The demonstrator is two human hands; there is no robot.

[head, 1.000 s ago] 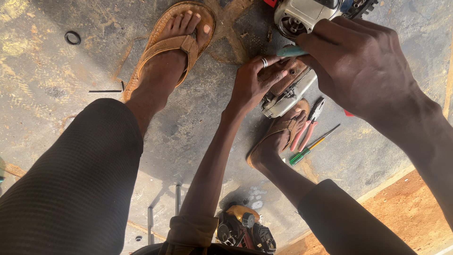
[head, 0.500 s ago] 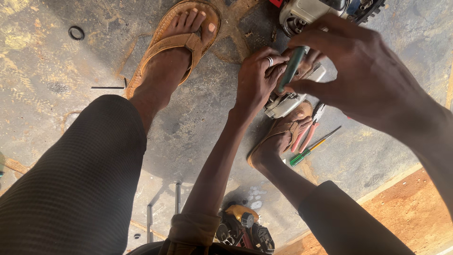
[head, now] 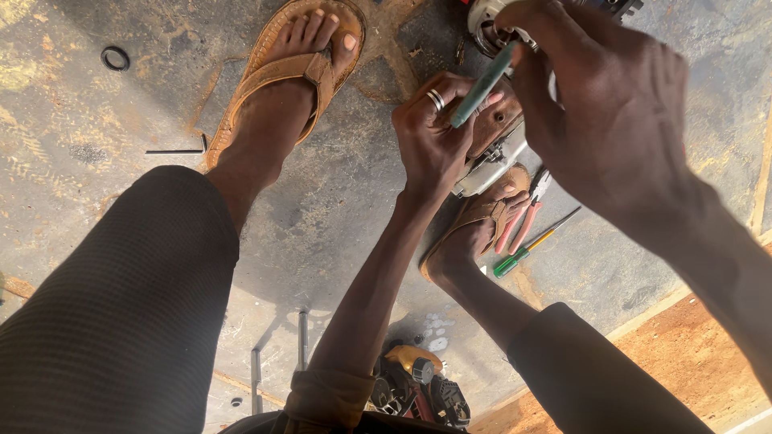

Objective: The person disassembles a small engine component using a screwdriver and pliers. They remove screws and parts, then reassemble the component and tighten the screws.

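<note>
My left hand (head: 438,133), a ring on one finger, grips a grey metal machine part (head: 492,161) that rests against my right foot. My right hand (head: 603,96) is closer to the camera and holds a green-handled tool (head: 481,87) between thumb and fingers, its tip angled up toward a round metal housing (head: 487,18) at the top edge. The tool's handle end lies beside my left fingers. My right hand hides much of the part.
Both feet wear tan sandals (head: 277,68) on a stained concrete floor. Red-handled pliers (head: 523,217) and a green-handled screwdriver (head: 531,245) lie by the right sandal. A black ring (head: 115,57) and a thin rod (head: 175,150) lie at left. A power tool (head: 418,386) sits at the bottom.
My right hand has drawn nearer the camera, and the green tool has swung from pointing down beside the part to pointing up toward the round housing. My left hand has kept its grip.
</note>
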